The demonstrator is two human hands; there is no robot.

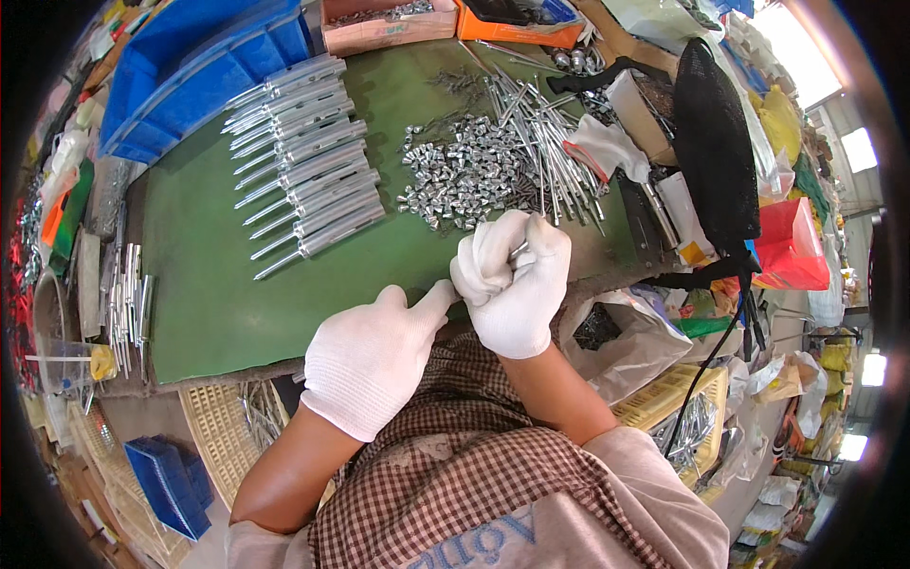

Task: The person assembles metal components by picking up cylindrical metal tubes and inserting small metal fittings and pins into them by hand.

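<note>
My right hand (512, 280), in a white knit glove, is closed at the table's near edge. A sliver of grey metal shows between its fingers, too covered to name. Just left and nearer, my gloved left hand (372, 353) is curled, its index finger reaching to the right hand; whatever it grips is hidden. Beyond the right hand lies a heap of small silver cone-shaped metal parts (455, 175), with a pile of thin metal rods (540, 133) beside it. To the left, several silver tubes with thin pointed rods (318, 171) lie side by side in a slanting row.
The green tabletop (227, 322) carries a blue bin (199, 71) at far left, a pink box (389, 28) and an orange tray (521, 24) at the back. A black mesh piece (713, 152) stands at right. Yellow crates (223, 427) and a plastic bag (630, 341) sit below the edge.
</note>
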